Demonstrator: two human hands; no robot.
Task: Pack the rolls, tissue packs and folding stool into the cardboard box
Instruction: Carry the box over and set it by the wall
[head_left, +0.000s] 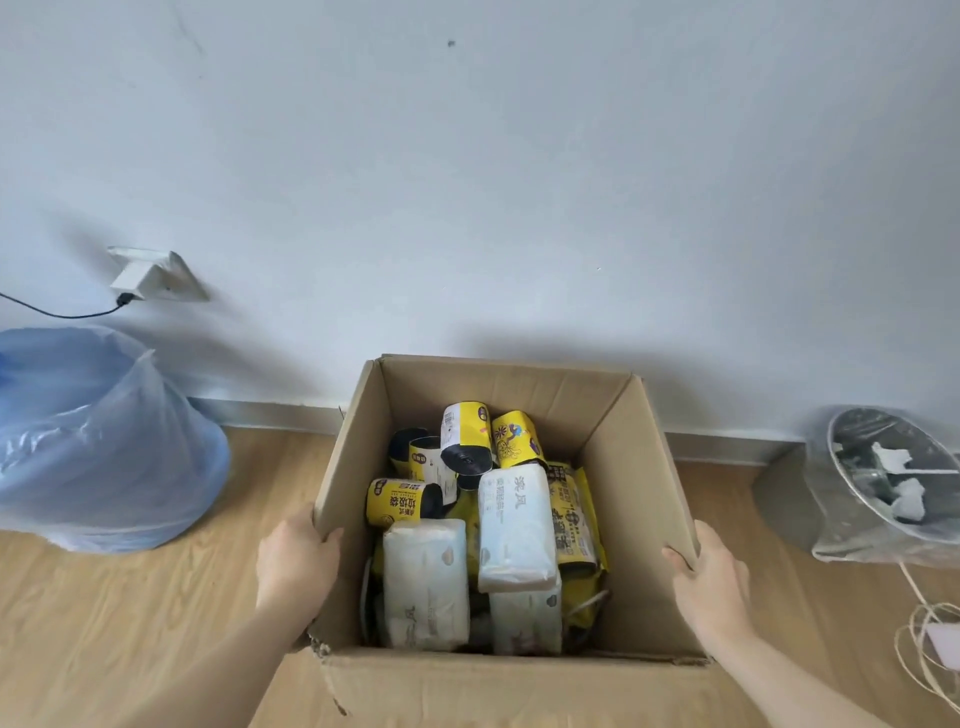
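An open cardboard box (631, 457) stands on the wooden floor against the white wall. Inside lie several yellow-and-black rolls (402, 501) toward the back and left, and white tissue packs (514, 525) in front, one (423, 584) leaning at the near left. A yellow package (576, 512) is wedged along the right side. No folding stool is visible. My left hand (296, 558) grips the box's left wall at its top edge. My right hand (711, 577) grips the right wall's top edge.
A blue water jug wrapped in clear plastic (98, 441) lies at the left. A wall socket with a plug and cable (143, 278) sits above it. At the right stands a plastic-wrapped round object (883, 483), with string (924, 639) on the floor.
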